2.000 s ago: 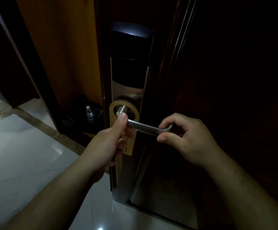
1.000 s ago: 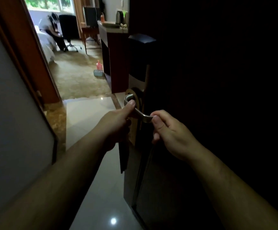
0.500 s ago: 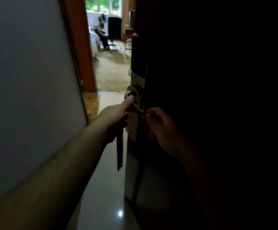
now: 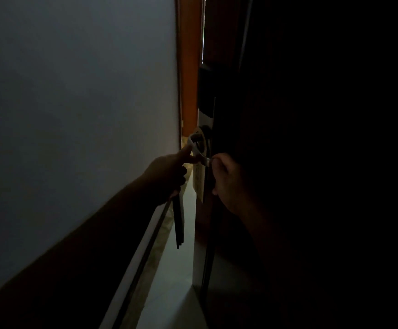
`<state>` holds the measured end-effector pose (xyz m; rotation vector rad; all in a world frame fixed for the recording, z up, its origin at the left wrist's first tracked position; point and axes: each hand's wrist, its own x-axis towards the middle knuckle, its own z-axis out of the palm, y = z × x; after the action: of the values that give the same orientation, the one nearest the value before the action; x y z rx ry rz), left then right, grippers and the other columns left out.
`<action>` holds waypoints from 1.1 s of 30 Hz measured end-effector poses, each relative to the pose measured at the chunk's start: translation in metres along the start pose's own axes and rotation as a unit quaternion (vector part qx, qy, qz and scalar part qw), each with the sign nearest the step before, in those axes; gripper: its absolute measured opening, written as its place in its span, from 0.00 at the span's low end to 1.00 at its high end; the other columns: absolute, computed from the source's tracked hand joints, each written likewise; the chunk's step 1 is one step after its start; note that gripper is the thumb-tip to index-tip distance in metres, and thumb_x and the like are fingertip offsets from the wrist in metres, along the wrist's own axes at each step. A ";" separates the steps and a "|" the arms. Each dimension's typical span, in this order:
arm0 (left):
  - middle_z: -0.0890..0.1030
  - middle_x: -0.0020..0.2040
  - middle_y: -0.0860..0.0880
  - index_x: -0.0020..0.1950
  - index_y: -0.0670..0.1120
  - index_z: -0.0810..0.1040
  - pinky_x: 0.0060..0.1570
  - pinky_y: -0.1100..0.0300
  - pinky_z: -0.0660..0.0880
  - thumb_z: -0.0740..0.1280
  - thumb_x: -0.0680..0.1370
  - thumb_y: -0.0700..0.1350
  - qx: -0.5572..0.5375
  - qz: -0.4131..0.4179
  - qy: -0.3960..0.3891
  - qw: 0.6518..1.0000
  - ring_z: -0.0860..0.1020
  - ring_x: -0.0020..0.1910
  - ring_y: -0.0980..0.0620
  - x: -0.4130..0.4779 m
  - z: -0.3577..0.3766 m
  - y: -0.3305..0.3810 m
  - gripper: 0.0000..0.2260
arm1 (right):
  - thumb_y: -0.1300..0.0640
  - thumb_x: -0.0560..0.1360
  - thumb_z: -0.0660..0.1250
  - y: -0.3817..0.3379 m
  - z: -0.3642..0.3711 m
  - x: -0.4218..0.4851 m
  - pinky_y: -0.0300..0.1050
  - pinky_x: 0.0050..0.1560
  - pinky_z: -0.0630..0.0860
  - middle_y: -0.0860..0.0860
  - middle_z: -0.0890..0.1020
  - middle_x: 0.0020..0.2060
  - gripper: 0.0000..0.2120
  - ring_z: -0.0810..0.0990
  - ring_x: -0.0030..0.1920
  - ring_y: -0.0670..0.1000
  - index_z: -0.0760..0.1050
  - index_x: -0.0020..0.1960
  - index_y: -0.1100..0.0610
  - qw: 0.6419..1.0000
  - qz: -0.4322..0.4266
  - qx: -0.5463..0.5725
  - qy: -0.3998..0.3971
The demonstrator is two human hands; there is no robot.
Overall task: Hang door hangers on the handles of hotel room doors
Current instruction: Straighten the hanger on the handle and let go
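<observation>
A pale door hanger (image 4: 198,179) hangs on the silver lever handle (image 4: 199,153) of the dark door (image 4: 311,162). My right hand (image 4: 226,181) grips the free end of the lever. My left hand (image 4: 169,174) holds a stack of several dark hangers (image 4: 178,222) that point down, and its index finger stretches up to the hanger's loop near the lever's base. A black card-reader lock (image 4: 206,87) sits above the handle. The scene is very dim.
A grey wall (image 4: 74,115) fills the left, with a dark skirting strip (image 4: 143,257) along its foot. An orange door frame (image 4: 188,67) shows in the narrow gap beside the door. Pale glossy floor (image 4: 176,281) lies below.
The door has swung nearly shut, so the lit room behind it is now hidden but for a thin slit. Both hands have stayed on the handle and hanger.
</observation>
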<state>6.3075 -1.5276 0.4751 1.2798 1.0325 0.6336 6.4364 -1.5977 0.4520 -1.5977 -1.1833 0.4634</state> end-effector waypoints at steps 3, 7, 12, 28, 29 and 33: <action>0.71 0.32 0.49 0.47 0.49 0.84 0.27 0.61 0.62 0.67 0.75 0.62 -0.009 0.004 0.019 1.000 0.67 0.27 0.55 -0.014 -0.018 -0.006 0.18 | 0.54 0.83 0.55 -0.010 0.014 -0.017 0.62 0.46 0.79 0.58 0.79 0.44 0.08 0.80 0.43 0.58 0.72 0.51 0.51 1.000 -0.019 -0.019 0.000; 0.71 0.32 0.50 0.47 0.49 0.85 0.26 0.62 0.63 0.67 0.75 0.63 -0.016 0.008 0.037 0.999 0.68 0.26 0.55 -0.033 -0.049 -0.020 0.18 | 0.55 0.83 0.55 -0.023 0.033 -0.038 0.57 0.40 0.80 0.52 0.78 0.37 0.08 0.77 0.34 0.49 0.73 0.50 0.51 0.998 -0.050 -0.036 -0.022; 0.73 0.41 0.46 0.45 0.51 0.83 0.34 0.58 0.66 0.66 0.77 0.61 -0.028 0.011 0.060 0.998 0.71 0.38 0.49 -0.067 -0.088 -0.035 0.15 | 0.56 0.84 0.53 -0.046 0.060 -0.067 0.29 0.27 0.70 0.48 0.75 0.34 0.09 0.76 0.27 0.38 0.72 0.52 0.54 0.998 -0.030 -0.024 -0.052; 0.79 0.40 0.46 0.41 0.49 0.79 0.40 0.54 0.73 0.65 0.75 0.65 -0.046 0.000 0.195 0.980 0.76 0.37 0.49 -0.163 -0.144 -0.065 0.19 | 0.53 0.84 0.51 -0.094 0.114 -0.151 0.31 0.31 0.70 0.44 0.74 0.37 0.10 0.76 0.33 0.41 0.71 0.54 0.48 0.989 -0.021 0.000 -0.148; 0.79 0.41 0.46 0.42 0.49 0.80 0.39 0.55 0.73 0.65 0.75 0.66 -0.038 -0.005 0.197 0.980 0.76 0.38 0.49 -0.170 -0.145 -0.068 0.20 | 0.52 0.84 0.51 -0.096 0.115 -0.155 0.32 0.32 0.70 0.44 0.74 0.37 0.10 0.76 0.35 0.42 0.71 0.55 0.48 0.988 -0.022 -0.003 -0.155; 0.78 0.45 0.47 0.47 0.52 0.82 0.34 0.58 0.71 0.62 0.75 0.67 -0.027 -0.025 0.194 0.980 0.76 0.38 0.48 -0.197 -0.155 -0.085 0.20 | 0.51 0.84 0.52 -0.102 0.119 -0.169 0.35 0.36 0.69 0.45 0.75 0.41 0.10 0.76 0.38 0.44 0.71 0.54 0.46 0.984 -0.027 0.015 -0.175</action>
<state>6.0710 -1.6443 0.4514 1.1016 1.3517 0.8895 6.2235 -1.6867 0.4534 -1.4919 -1.4711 0.7445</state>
